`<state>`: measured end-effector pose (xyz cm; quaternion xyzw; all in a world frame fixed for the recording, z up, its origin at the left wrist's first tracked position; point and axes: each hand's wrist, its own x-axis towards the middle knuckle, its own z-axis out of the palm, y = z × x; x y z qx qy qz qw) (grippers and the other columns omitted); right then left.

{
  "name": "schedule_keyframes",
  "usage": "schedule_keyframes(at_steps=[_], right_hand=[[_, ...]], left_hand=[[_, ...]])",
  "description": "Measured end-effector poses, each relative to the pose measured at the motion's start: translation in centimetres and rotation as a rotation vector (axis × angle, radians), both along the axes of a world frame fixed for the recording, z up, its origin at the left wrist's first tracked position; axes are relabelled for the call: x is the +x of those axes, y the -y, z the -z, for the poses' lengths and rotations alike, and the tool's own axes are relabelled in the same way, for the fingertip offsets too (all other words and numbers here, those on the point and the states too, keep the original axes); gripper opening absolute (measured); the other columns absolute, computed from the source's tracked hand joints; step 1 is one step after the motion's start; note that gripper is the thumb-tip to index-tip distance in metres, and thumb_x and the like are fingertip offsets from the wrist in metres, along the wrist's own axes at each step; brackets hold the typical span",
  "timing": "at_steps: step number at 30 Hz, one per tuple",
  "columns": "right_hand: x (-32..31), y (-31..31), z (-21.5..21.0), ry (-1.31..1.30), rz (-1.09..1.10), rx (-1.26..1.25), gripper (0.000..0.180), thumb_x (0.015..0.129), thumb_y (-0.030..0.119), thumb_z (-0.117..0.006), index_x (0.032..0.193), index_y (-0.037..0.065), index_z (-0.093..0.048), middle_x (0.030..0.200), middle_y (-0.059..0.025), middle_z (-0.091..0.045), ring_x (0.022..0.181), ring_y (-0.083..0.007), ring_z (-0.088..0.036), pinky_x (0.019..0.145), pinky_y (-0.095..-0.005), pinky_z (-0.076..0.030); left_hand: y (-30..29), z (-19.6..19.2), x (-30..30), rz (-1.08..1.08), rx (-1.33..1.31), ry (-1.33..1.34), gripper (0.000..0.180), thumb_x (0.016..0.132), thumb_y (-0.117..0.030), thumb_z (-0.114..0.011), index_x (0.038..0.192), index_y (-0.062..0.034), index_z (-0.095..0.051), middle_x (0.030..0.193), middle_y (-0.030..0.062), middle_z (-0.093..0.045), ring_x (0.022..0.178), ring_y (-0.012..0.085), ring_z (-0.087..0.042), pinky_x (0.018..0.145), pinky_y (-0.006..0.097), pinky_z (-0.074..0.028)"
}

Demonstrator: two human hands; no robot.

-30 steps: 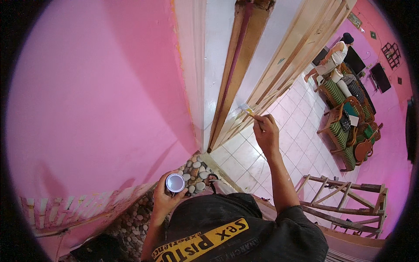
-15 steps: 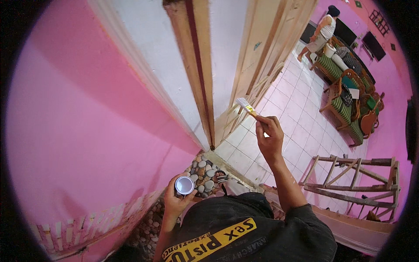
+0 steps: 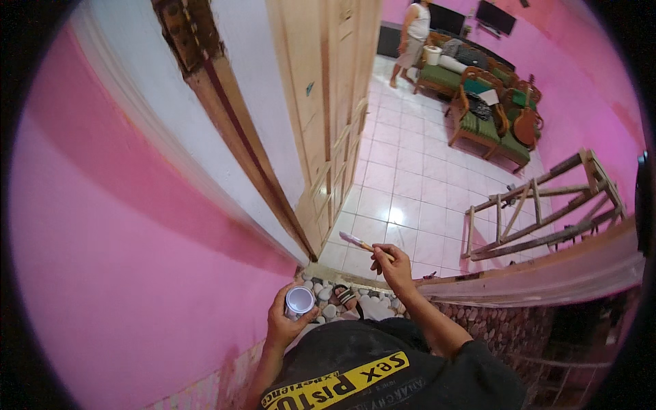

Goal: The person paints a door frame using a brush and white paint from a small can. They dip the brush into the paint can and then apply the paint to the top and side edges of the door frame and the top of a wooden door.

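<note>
My left hand (image 3: 283, 324) is wrapped round a small round paint can (image 3: 301, 301), its open top facing up and its inside whitish. In my right hand (image 3: 394, 265) is a paintbrush (image 3: 358, 241), gripped by its wooden handle, with pale bristles pointing left toward the doorway. The brush is held in the air, apart from the can and the door frame. Closest to the brush is the unpainted wooden door (image 3: 321, 102), standing open, and the white and brown door frame (image 3: 236, 130) beside it.
A pink wall (image 3: 150, 246) runs along my left. Underfoot are pebbles (image 3: 331, 311), with white floor tiles (image 3: 403, 184) beyond the threshold. A wooden trestle (image 3: 540, 205) stands at the right. Farther back are green-cushioned chairs (image 3: 478, 123), a guitar (image 3: 525, 128) and another person (image 3: 415, 34).
My view has swung to the right. My right hand with the brush has come lower and nearer, the bristles now pointing more to the left. The left hand still holds the can.
</note>
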<state>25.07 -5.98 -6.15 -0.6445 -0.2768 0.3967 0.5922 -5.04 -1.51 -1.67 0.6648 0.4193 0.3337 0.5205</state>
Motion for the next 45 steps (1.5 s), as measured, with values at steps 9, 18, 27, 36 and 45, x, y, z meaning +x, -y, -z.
schedule_keyframes(at_steps=[9, 18, 27, 36, 45], right_hand=[[-7.5, 10.3, -1.0, -0.122, 0.310, -0.003, 0.029, 0.104, 0.023, -0.061, 0.114, -0.004, -0.064, 0.084, -0.0109, -0.071, 0.063, -0.0129, -0.066, 0.053, -0.0251, -0.049], [-16.4, 24.6, -0.6, -0.205, 0.629, -0.035, 0.027, 0.107, 0.026, -0.056, 0.113, 0.001, -0.064, 0.091, -0.0080, -0.073, 0.069, -0.0124, -0.068, 0.059, -0.0243, -0.051], [-19.8, 34.6, -0.9, -0.315, 0.921, -0.028, 0.031, 0.104, 0.022, -0.057, 0.124, -0.001, -0.062, 0.093, -0.0120, -0.073, 0.071, -0.0177, -0.070, 0.059, -0.0280, -0.052], [-18.2, 45.2, -2.6, -0.181, 1.054, 0.061, 0.024, 0.105, 0.018, -0.055, 0.119, 0.000, -0.064, 0.089, -0.0102, -0.072, 0.068, -0.0176, -0.068, 0.059, -0.0292, -0.052], [-18.4, 62.1, 0.2, -0.236, 1.353, 0.083, 0.031, 0.106, 0.025, -0.057, 0.123, 0.001, -0.063, 0.100, -0.0085, -0.071, 0.078, -0.0155, -0.067, 0.065, -0.0303, -0.051]], left_hand=[[-0.4, 0.5, -3.0, 0.322, 0.108, 0.056, 0.070, 0.076, -0.007, -0.088, 0.136, -0.0036, -0.052, 0.132, 0.0123, -0.063, 0.122, 0.0232, -0.061, 0.108, 0.038, -0.047], [3.5, 2.7, -4.0, 0.484, 0.001, 0.221, 0.065, 0.076, -0.003, -0.086, 0.134, -0.0038, -0.055, 0.131, 0.0100, -0.062, 0.120, 0.0212, -0.060, 0.105, 0.036, -0.047], [8.1, 4.0, -2.3, 0.724, 0.121, 0.170, 0.065, 0.073, -0.005, -0.089, 0.130, -0.0034, -0.056, 0.130, 0.0129, -0.063, 0.120, 0.0224, -0.061, 0.105, 0.039, -0.048], [17.6, 1.9, -0.7, 0.763, 0.093, 0.078, 0.061, 0.078, -0.005, -0.086, 0.131, -0.0024, -0.056, 0.131, 0.0118, -0.064, 0.120, 0.0222, -0.062, 0.103, 0.035, -0.048], [26.7, 2.8, -0.5, 0.822, 0.027, 0.055, 0.067, 0.078, 0.000, -0.084, 0.137, -0.0026, -0.051, 0.136, 0.0127, -0.061, 0.124, 0.0233, -0.060, 0.105, 0.036, -0.048]])
